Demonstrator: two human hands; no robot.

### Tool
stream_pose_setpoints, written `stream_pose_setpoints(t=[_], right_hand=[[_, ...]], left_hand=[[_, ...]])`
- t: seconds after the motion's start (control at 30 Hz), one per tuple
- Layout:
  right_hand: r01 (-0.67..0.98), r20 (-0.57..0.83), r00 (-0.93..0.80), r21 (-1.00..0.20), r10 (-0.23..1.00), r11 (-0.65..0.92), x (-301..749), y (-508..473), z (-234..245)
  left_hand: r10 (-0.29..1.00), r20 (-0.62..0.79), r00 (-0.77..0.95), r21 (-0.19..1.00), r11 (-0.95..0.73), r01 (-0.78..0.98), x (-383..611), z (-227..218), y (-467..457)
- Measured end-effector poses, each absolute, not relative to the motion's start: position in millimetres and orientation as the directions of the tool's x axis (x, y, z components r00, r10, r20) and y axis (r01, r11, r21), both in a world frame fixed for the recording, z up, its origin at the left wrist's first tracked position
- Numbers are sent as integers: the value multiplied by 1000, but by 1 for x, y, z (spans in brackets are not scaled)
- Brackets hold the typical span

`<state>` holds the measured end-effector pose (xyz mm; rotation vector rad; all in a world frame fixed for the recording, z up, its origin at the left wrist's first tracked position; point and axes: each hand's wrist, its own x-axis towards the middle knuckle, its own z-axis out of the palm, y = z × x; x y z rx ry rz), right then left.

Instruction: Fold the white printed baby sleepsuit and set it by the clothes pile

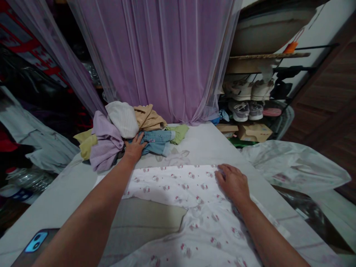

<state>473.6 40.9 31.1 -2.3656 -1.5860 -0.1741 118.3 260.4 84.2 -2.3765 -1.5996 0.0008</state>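
The open right grip (232, 183) rests flat, unclenched, on a white pink-patterned cotton garment (172, 189) at 12 o'clock, while the open left grip (135, 147) spreads its fingers on crumpled blue denim (157, 142) at 11 o'clock.

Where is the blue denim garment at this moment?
In the head view, the blue denim garment lies far ahead, just right of the left hand, beside the green cloth.

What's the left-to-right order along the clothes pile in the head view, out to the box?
yellow cloth → lilac top → left hand → jeans → green cloth → cardboard box
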Motion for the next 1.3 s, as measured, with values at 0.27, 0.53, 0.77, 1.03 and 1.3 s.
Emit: stream_pose_setpoints(t=[0.27,0.53,0.77,1.03,1.3], right_hand=[[898,264,434,-201,861,-391,472,41,33],[884,140,466,-124,874,-451,486,50,50],[915,-50,387,-99,921,-390,502,66,59],[923,136,377,-139,916,-359,497,85,61],[881,170,465,-189,869,-434,472,102,55]], left_hand=[[853,219,474,-236,-425,874,118,80,247],[855,42,516,-163,-504,848,15,80,163],[979,-98,180,-49,-185,982,-24,75,163],[997,-60,39,-62,-43,997,-27,104,159],[995,99,-9,-122,21,992,-10,96,165]])
